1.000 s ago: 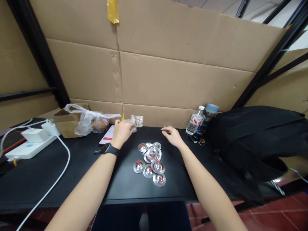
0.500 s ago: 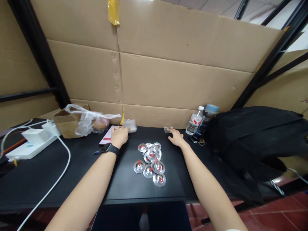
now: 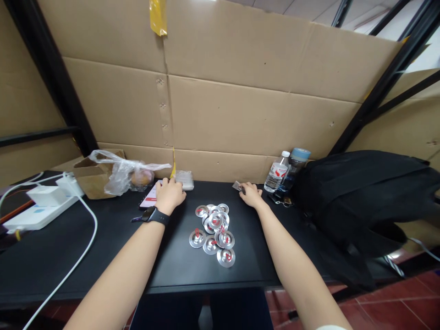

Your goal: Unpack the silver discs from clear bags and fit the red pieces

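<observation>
My left hand [image 3: 170, 195] rests at the phone [image 3: 150, 198], fingers apart and holding nothing I can see, a black watch on its wrist. Just beyond its fingertips lies a stack of clear plastic bags [image 3: 185, 179]. On the right, my right hand [image 3: 251, 195] has its fingers curled in, pinching the edge of a small clear plastic packet [image 3: 236, 185]; its contents are too small to make out. Between my arms, several shiny metal discs [image 3: 226, 257] with red loops lie in a loose, overlapping pile.
A water bottle [image 3: 276, 174] and a blue-lidded bottle [image 3: 298, 158] stand beyond my right hand, beside a black backpack [image 3: 360, 197]. At left are a cardboard box [image 3: 91, 183], a tied plastic bag [image 3: 120, 176] and a white power strip [image 3: 44, 213] with cables. Cardboard walls the back.
My right hand's fingers have curled in around the packet, which now lies at a different angle. My left hand's fingers have shifted slightly. The view has moved a little; the disc pile is unchanged.
</observation>
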Tool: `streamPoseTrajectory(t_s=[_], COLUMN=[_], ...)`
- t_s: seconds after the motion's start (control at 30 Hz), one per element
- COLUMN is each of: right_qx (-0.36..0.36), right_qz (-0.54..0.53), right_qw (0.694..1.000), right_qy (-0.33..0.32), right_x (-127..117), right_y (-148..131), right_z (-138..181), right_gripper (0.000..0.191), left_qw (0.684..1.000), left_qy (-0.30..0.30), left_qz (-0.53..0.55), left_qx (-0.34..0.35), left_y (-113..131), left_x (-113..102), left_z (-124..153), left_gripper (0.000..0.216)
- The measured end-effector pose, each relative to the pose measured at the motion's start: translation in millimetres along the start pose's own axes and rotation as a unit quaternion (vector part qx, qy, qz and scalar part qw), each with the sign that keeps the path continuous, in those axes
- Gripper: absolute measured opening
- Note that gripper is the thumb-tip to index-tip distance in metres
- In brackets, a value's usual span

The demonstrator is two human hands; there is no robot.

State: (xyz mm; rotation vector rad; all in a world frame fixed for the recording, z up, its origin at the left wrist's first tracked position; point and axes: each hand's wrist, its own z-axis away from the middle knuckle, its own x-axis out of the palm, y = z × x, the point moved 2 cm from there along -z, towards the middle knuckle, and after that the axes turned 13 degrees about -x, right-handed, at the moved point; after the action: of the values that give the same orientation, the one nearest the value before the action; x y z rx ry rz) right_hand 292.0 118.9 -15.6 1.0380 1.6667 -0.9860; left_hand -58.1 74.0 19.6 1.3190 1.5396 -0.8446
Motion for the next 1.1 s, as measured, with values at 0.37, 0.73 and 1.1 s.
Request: streamPoseTrajectory(t_s=[0.37, 0.73, 1.1], right_qx=[0.014, 0.024, 0.028], right_qz=[0.016, -0.051, -0.064], right_qw=[0.997, 0.998, 0.997], right_qy=[0.067, 0.031, 0.027], right_x=[-21.1, -21.0, -23.0], right_y=[-12.6, -12.2, -14.6], right_z=[3.0, 3.5, 4.9], right_gripper=[0.028, 0.023, 0.023], left_qw=[0.999, 0.989, 0.996], left_qy=[-0.019, -0.097, -0.051], left_qz=[0.020, 0.059, 0.066], left_qx=[0.036, 0.090, 0.037], left_y=[13.4, 8.2, 12.3], left_x=[-14.6, 28.7, 39.5], left_z=[8.5, -6.8, -11.4], left_gripper=[0.040, 0.045, 0.048])
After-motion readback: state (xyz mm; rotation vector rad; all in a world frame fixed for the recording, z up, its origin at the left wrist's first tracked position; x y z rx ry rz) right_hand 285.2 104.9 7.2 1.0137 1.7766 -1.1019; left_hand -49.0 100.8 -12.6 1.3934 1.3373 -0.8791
